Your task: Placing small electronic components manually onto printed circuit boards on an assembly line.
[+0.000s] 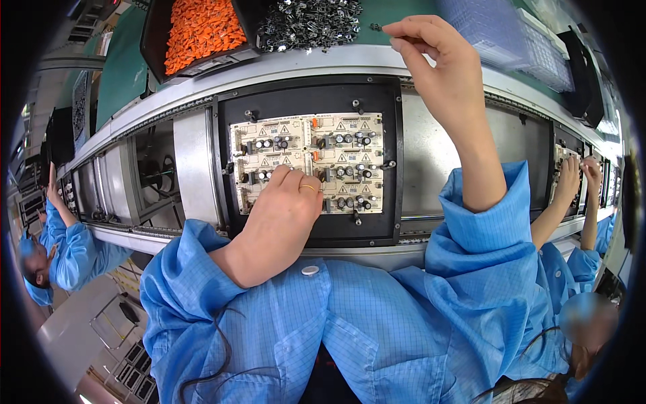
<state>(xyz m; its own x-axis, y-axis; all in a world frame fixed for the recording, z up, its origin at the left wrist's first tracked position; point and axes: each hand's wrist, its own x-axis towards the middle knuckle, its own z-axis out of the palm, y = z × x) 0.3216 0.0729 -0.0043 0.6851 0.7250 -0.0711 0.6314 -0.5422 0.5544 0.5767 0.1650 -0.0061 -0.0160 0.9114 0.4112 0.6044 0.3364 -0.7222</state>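
Observation:
My left hand [279, 219] rests over the lower middle of a cream circuit board panel [274, 160], its fingers curled down onto the components. A ring is on one finger, and the fingertips and whatever they hold are hidden. The panel carries black capacitors and a few orange parts [315, 155], and lies in a black carrier frame [373, 232]. Beyond the frame, at the upper right, my right hand [444, 67] is raised with thumb and forefinger brought together. A small black part [375, 27] shows at its fingertips, right of a pile of black and silver parts [309, 23].
A black bin of orange parts [202, 34] stands at the far left, on the green surface [377, 10]. Clear plastic trays [498, 34] are stacked at the far right. The conveyor's metal rail [323, 60] crosses behind the frame. Co-workers in blue work at left [81, 249] and right [555, 269].

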